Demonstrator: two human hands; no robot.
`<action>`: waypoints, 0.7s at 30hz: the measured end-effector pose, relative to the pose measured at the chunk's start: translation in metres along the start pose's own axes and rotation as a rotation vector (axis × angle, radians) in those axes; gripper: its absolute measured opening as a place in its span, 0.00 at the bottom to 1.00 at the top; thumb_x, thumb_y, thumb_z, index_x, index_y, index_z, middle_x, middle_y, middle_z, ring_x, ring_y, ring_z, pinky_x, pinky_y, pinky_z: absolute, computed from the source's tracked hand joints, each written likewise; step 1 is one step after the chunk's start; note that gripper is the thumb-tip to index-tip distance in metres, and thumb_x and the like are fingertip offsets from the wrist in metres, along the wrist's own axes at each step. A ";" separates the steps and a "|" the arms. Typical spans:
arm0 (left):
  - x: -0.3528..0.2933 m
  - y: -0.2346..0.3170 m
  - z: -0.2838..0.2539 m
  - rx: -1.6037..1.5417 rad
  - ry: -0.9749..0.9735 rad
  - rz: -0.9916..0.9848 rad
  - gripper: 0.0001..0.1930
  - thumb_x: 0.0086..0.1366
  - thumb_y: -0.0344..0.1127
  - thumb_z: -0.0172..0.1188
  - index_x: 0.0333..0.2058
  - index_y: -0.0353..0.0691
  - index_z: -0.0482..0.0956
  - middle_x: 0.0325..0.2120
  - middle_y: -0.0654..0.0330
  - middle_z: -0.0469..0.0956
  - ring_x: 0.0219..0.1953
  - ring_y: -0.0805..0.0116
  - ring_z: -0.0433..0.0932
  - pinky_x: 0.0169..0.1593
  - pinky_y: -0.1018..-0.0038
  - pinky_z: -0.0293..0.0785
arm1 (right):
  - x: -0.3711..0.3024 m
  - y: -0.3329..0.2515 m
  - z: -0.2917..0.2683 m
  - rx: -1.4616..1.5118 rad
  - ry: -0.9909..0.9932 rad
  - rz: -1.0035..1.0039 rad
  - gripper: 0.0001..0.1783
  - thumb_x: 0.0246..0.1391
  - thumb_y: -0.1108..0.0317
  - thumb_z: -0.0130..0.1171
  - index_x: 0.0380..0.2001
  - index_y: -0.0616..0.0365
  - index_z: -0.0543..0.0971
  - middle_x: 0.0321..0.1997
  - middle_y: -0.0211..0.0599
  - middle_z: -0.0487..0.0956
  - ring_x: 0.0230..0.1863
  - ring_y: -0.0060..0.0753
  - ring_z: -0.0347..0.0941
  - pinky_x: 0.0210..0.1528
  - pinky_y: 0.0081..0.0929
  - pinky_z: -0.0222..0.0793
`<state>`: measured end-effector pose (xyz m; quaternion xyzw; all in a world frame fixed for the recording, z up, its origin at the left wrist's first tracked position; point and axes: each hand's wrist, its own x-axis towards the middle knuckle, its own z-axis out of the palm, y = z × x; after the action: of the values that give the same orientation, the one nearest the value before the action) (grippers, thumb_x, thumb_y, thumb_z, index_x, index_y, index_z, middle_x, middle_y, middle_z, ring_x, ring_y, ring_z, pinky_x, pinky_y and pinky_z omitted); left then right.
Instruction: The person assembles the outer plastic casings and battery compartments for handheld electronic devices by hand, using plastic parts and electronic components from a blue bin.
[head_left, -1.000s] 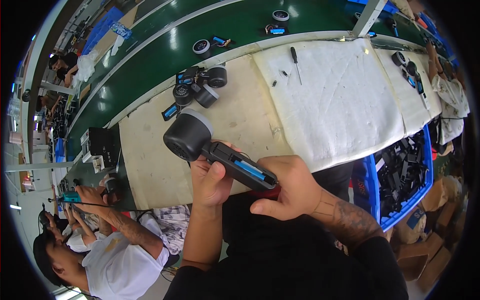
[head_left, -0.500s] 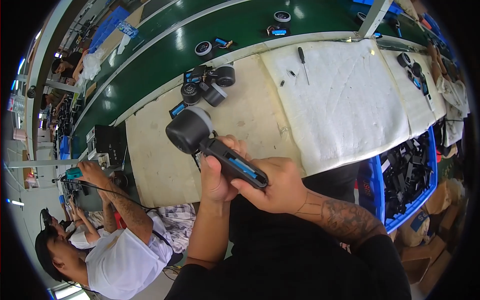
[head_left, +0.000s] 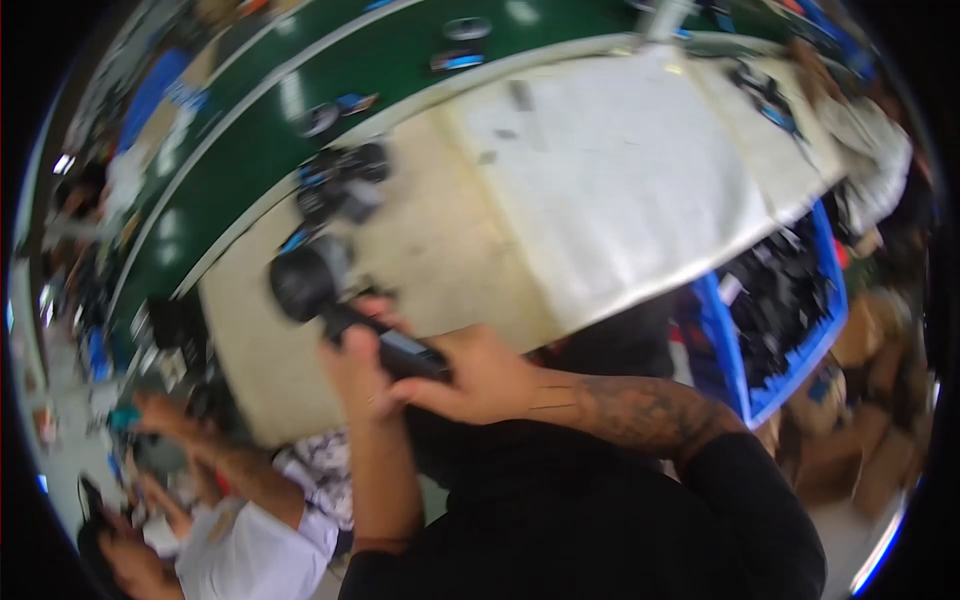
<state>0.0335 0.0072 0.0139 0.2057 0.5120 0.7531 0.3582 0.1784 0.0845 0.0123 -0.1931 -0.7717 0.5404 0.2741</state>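
- Far left, low: another person in a white top (head_left: 240, 545), their hands near small items at the frame edge (too blurred to name).
- Long green conveyor belt (head_left: 300, 120) runs diagonally along the top left, a few small dark round parts on it.
- Beige worn surface (head_left: 440, 250) sits below the belt; a cluster of black round parts with blue bits (head_left: 340, 185) lies at its upper edge, beside the belt.
- Black handheld device with a round dark head and a slim handle (head_left: 310, 285) is held above the beige surface, head pointing up-left, handle running down-right into both hands.
- Left hand (head_left: 355, 375) is wrapped on the handle just below the head, fingers closed around it.
- Right hand (head_left: 475, 380) is clamped on the lower handle, touching the left hand (forearm tattooed, black sleeve).
- White cloth sheet (head_left: 640, 190) covers the surface to the right; small dark pieces lie on it near its far edge.
- Blue plastic bin of black parts (head_left: 785, 300) sits right of the cloth, below the surface edge.
- Brown cardboard boxes (head_left: 870, 420) far right, low.
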 end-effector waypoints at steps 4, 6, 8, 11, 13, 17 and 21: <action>0.000 0.014 -0.052 0.154 0.057 0.071 0.27 0.66 0.51 0.69 0.49 0.31 0.75 0.38 0.56 0.78 0.40 0.65 0.78 0.47 0.65 0.79 | -0.013 0.002 -0.049 0.035 -0.181 -0.073 0.21 0.57 0.50 0.69 0.34 0.60 0.80 0.23 0.43 0.79 0.25 0.49 0.79 0.27 0.41 0.71; 0.012 0.056 -0.081 0.754 0.188 0.118 0.27 0.69 0.49 0.65 0.52 0.28 0.76 0.39 0.56 0.78 0.42 0.65 0.77 0.49 0.68 0.77 | -0.039 0.008 -0.104 -0.007 0.068 -0.161 0.15 0.54 0.55 0.73 0.32 0.55 0.82 0.23 0.34 0.80 0.24 0.41 0.78 0.25 0.37 0.69; 0.036 0.083 -0.124 1.446 0.165 -0.011 0.23 0.69 0.48 0.65 0.49 0.29 0.82 0.38 0.50 0.84 0.40 0.59 0.83 0.47 0.64 0.78 | -0.082 0.018 -0.190 -0.247 0.480 0.034 0.06 0.55 0.67 0.70 0.32 0.57 0.85 0.26 0.35 0.83 0.25 0.35 0.79 0.28 0.29 0.72; 0.030 0.113 -0.103 2.020 0.193 -0.265 0.28 0.63 0.50 0.71 0.55 0.37 0.81 0.40 0.48 0.86 0.34 0.56 0.82 0.50 0.50 0.79 | -0.170 0.089 -0.319 -0.513 1.087 0.524 0.11 0.57 0.62 0.69 0.33 0.59 0.85 0.28 0.39 0.85 0.27 0.27 0.81 0.31 0.25 0.75; 0.037 0.114 -0.183 2.050 0.213 -0.134 0.25 0.65 0.48 0.69 0.51 0.32 0.82 0.38 0.47 0.85 0.36 0.55 0.83 0.47 0.56 0.79 | -0.234 0.147 -0.389 -0.779 1.110 0.761 0.24 0.51 0.49 0.73 0.39 0.61 0.83 0.33 0.44 0.85 0.35 0.39 0.83 0.40 0.34 0.78; 0.030 0.120 -0.250 1.980 0.299 -0.020 0.25 0.62 0.48 0.71 0.44 0.28 0.82 0.36 0.41 0.85 0.39 0.44 0.85 0.43 0.57 0.79 | -0.282 0.252 -0.478 -0.669 0.948 1.249 0.69 0.37 0.22 0.68 0.75 0.50 0.57 0.69 0.66 0.67 0.70 0.62 0.66 0.69 0.47 0.63; 0.060 0.043 -0.279 1.935 0.351 0.009 0.30 0.58 0.56 0.72 0.43 0.30 0.82 0.36 0.42 0.85 0.42 0.42 0.85 0.46 0.56 0.79 | -0.338 0.328 -0.587 -0.864 1.209 1.266 0.59 0.42 0.37 0.72 0.75 0.29 0.54 0.73 0.65 0.59 0.71 0.70 0.57 0.68 0.51 0.62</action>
<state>-0.2092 -0.1309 -0.0589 0.2976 0.9530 0.0301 -0.0489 0.8119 0.4233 -0.2119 -0.9004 -0.3862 0.0680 0.1885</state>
